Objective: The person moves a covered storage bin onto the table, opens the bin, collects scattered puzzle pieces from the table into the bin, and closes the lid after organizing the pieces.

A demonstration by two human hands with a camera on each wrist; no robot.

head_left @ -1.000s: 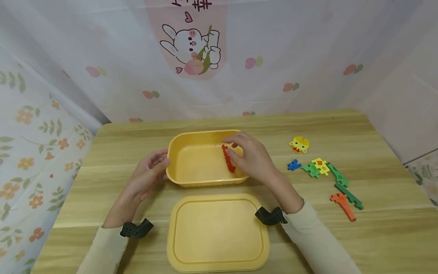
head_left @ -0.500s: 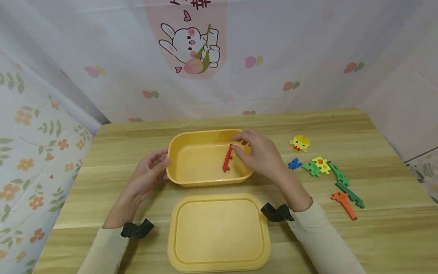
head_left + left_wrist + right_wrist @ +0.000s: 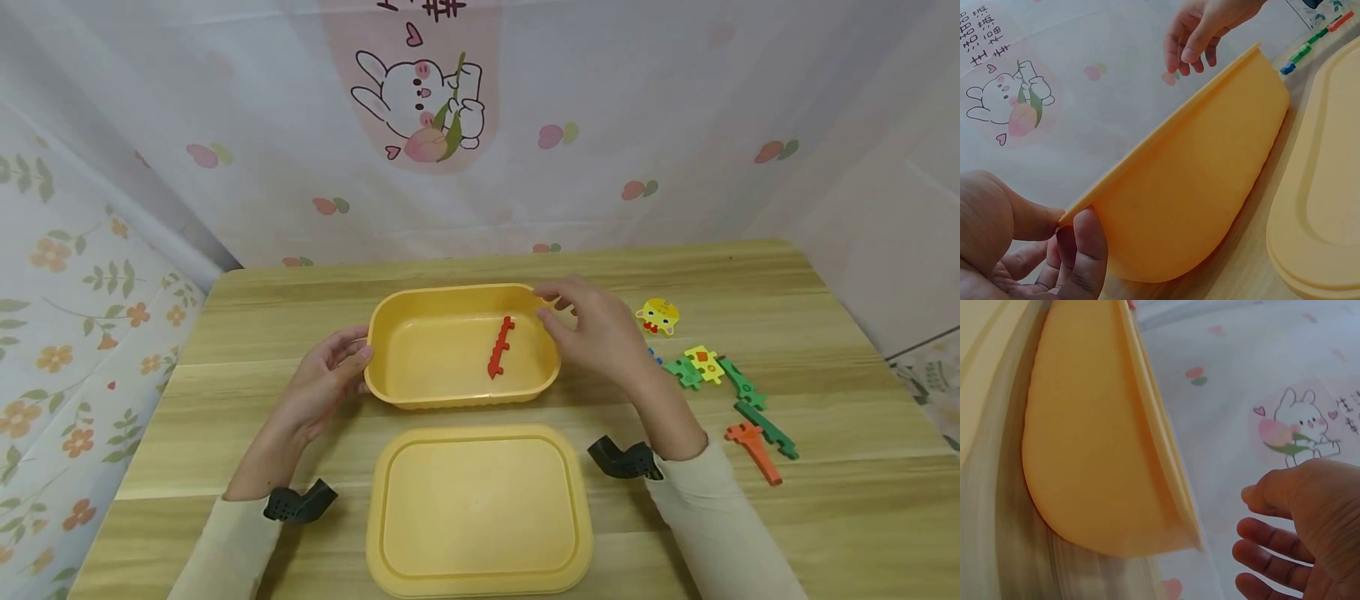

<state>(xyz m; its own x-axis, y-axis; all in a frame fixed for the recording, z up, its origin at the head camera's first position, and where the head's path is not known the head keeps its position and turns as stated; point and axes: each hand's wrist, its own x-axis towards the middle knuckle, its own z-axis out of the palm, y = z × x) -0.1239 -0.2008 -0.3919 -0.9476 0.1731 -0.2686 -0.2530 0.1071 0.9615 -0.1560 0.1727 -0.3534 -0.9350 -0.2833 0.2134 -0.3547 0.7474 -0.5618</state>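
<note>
My left hand (image 3: 330, 379) pinches the left rim of a yellow plastic box (image 3: 427, 392); in the left wrist view the thumb (image 3: 1035, 219) lies on one side of the rim and the fingers on the other. A red notched puzzle piece (image 3: 500, 348) lies flat inside the box, towards its right side. My right hand (image 3: 596, 333) hovers over the box's right end with loosely bent fingers and nothing between them. In the right wrist view that hand (image 3: 1297, 537) appears apart from the box wall (image 3: 1091, 437).
A yellow lid (image 3: 480, 508) lies in front of the box. To the right are a yellow animal-face piece (image 3: 658, 317), a green piece (image 3: 684, 372), a yellow piece (image 3: 703, 364), an orange piece (image 3: 753, 450) and a partly hidden blue piece (image 3: 655, 356). A curtain (image 3: 600, 83) hangs behind the table.
My right hand has let go of the red puzzle piece, which now lies in the box, and has moved right towards the box's end. The left hand stays on the rim.
</note>
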